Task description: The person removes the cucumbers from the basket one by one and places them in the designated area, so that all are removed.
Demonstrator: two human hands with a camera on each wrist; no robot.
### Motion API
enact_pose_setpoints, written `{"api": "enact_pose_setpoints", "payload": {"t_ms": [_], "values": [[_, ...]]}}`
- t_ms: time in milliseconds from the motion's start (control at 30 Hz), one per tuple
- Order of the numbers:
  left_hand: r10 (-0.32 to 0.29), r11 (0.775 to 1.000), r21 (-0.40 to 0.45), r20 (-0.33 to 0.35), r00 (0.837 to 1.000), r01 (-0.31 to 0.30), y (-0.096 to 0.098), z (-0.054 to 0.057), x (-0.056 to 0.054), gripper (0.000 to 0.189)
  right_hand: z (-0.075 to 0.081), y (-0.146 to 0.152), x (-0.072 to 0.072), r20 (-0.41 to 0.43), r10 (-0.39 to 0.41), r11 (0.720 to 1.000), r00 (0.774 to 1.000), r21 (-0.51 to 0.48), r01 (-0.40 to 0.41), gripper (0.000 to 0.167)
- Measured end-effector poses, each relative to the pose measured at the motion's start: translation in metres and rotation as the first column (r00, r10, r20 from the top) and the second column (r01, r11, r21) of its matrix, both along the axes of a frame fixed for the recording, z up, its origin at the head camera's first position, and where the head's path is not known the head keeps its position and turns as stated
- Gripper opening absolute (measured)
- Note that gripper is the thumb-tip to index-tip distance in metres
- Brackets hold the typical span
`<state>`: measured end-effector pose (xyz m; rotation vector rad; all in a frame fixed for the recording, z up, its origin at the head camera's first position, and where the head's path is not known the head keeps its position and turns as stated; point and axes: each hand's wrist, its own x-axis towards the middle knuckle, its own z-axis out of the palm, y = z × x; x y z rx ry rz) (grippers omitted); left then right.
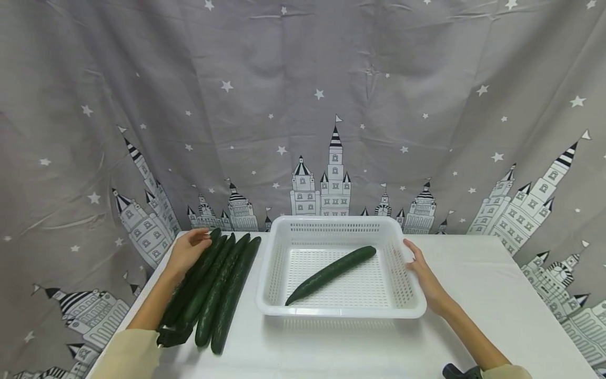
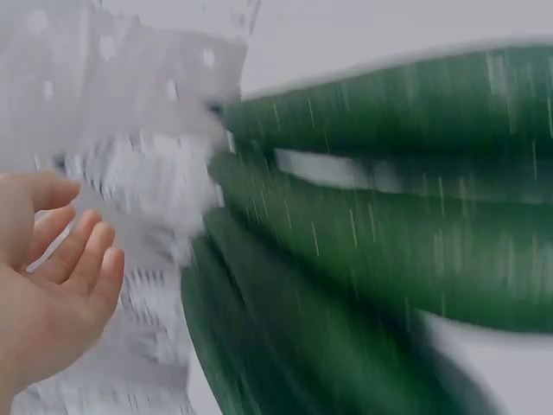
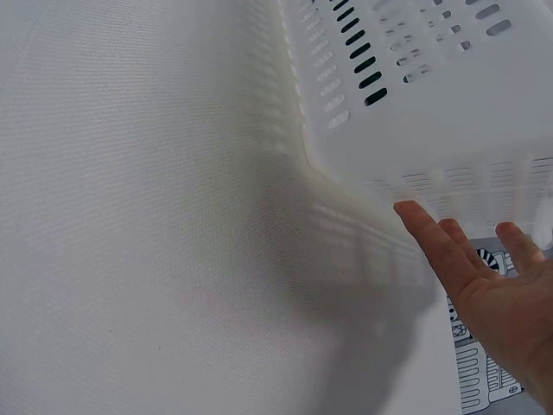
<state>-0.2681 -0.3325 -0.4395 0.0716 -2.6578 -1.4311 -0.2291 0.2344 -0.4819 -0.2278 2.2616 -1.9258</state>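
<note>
Several long dark green cucumbers (image 1: 235,295) lie side by side at the left of the table. Over their far ends is my left hand (image 1: 188,250), its fingers loosely bent and holding nothing; the left wrist view has this hand (image 2: 65,277) apart from the blurred cucumbers (image 2: 380,225). A white plastic basket (image 1: 341,311) with slotted walls stands in the middle, and one cucumber (image 1: 331,275) lies diagonally on its floor. My right hand (image 1: 428,279) is at the basket's right side. In the right wrist view, its extended fingers (image 3: 423,233) reach the outer wall.
A white cloth-covered table (image 1: 478,284) extends to the right of the basket. Behind it hangs a grey curtain (image 1: 246,137) printed with castles and stars. Dark bands (image 1: 175,336) sit on both wrists.
</note>
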Motion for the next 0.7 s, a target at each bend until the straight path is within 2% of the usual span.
{"api": "enact_pose_setpoints", "payload": {"t_ms": [133, 300, 467, 700], "values": [[-0.083, 0.987, 0.137, -0.015, 0.996, 0.085, 0.039, 0.019, 0.011, 0.047, 0.001, 0.004, 0.003, 0.008, 0.008, 1.000, 1.000, 0.004, -0.008, 0.067], [-0.199, 0.961, 0.187, -0.039, 0.979, 0.203, 0.092, 0.030, 0.026, 0.044, 0.004, 0.008, 0.007, 0.019, 0.020, 1.000, 1.000, 0.004, -0.020, 0.067], [-0.313, 0.926, 0.209, -0.042, 0.949, 0.314, 0.141, 0.027, 0.033, 0.038, 0.005, 0.008, 0.008, 0.020, 0.027, 1.000, 0.999, -0.003, -0.027, 0.068], [-0.440, 0.882, 0.168, -0.041, 0.897, 0.440, 0.199, 0.010, 0.035, 0.034, 0.005, 0.008, 0.009, 0.016, 0.029, 1.000, 0.999, -0.010, -0.029, 0.068]]}}
